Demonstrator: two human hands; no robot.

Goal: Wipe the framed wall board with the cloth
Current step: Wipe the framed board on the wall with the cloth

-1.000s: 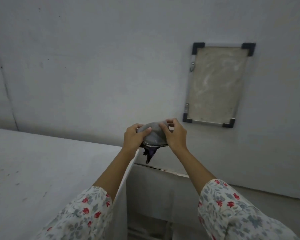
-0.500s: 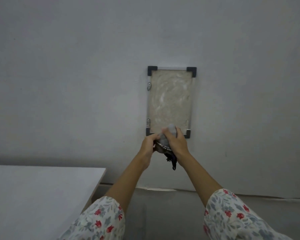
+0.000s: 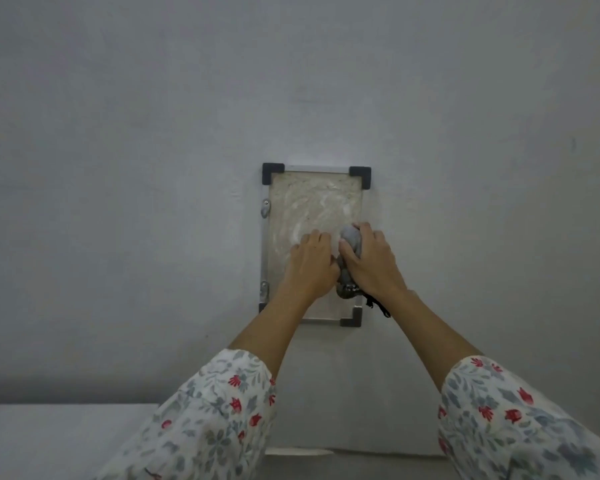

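A plain pale grey wall (image 3: 153, 133) is filling nearly the whole view, its paint looking smooth and matt with only faint scuffs, and dim, even light is falling across it without casting hard shadows. At the lower left a flat, pale worktop (image 3: 49, 441) is showing its top surface, its far edge lying close to the wall under a soft band of shade. Along the bottom, right of the worktop, a lighter strip (image 3: 298, 452) is running across at the foot of the wall; what it is cannot be told.
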